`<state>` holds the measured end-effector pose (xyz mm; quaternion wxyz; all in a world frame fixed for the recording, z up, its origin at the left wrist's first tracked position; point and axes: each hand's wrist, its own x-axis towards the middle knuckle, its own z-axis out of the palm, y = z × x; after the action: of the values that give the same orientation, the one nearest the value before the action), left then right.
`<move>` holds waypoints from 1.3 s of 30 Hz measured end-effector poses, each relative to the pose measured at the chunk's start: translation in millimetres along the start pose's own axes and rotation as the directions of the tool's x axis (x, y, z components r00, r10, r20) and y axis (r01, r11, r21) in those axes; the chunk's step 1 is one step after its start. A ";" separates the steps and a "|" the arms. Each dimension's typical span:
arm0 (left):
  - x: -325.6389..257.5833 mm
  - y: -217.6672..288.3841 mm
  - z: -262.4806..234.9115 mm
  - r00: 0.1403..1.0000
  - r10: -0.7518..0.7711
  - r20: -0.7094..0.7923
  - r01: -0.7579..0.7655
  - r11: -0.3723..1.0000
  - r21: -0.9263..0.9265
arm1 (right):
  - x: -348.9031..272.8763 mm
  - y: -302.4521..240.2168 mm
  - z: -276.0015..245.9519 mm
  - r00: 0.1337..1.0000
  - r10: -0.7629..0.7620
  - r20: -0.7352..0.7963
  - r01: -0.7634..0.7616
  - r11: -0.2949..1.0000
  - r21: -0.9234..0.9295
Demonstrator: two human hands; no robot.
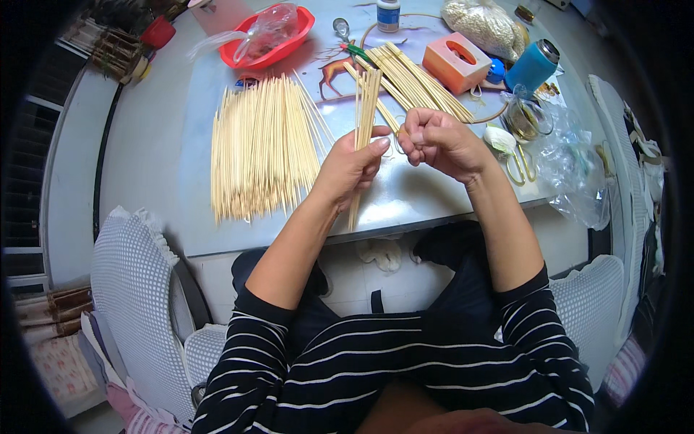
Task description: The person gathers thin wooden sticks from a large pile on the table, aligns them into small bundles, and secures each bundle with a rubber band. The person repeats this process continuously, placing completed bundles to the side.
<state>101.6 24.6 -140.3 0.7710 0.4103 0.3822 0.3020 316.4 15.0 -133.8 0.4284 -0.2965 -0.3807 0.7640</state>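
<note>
**Bundle of bamboo skewers held over the table edge**

The grey table [159, 145] carries the biggest mass of material: a wide pile of skewers [262, 148] fanned flat at the person's left, and a second, slanted heap [416, 79] further back near a pink tissue box [457, 61]. A red tray [271, 40] with a plastic bag sits at the far edge, and a blue bottle [533, 66] stands to the right.

The left hand [348, 168] is closed around a small bundle of skewers [365, 108], held nearly upright, its lower ends reaching down past the table edge. The right hand [437, 141] is curled into a loose fist just beside the bundle's middle; what it pinches, if anything, I cannot tell.

The likely trouble is slippage: the bundle is gripped low, so the long upper part could splay or single sticks could slide out and drop to the lap. Pointed ends near the fingers could also prick.

The sticks are pale, thin, straight and even in length.
</note>
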 end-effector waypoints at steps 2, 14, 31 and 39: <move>-1.6 0.4 -3.3 0.998 -0.007 0.061 0.007 1.000 -0.013 | 3.4 0.9 5.7 1.000 0.000 0.008 0.000 1.000 -0.006; -6.1 16.0 -31.5 0.993 0.101 -0.059 -0.105 0.992 -0.069 | 24.4 -0.1 22.9 0.995 0.032 -0.098 -0.043 0.993 -0.109; -7.9 21.5 -38.8 0.986 0.158 0.050 -0.163 0.978 0.127 | 42.0 1.0 20.0 0.910 -0.330 -0.251 0.206 0.885 -0.417; 0.2 7.1 -47.0 0.969 0.213 0.125 -0.244 0.744 0.622 | 25.5 -16.3 22.6 0.824 -0.566 0.027 0.285 0.373 -0.883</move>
<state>61.3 47.0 -151.7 0.5538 0.6957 0.3903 0.2384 294.2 35.6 -111.3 0.4559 -0.4633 -0.7060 0.2812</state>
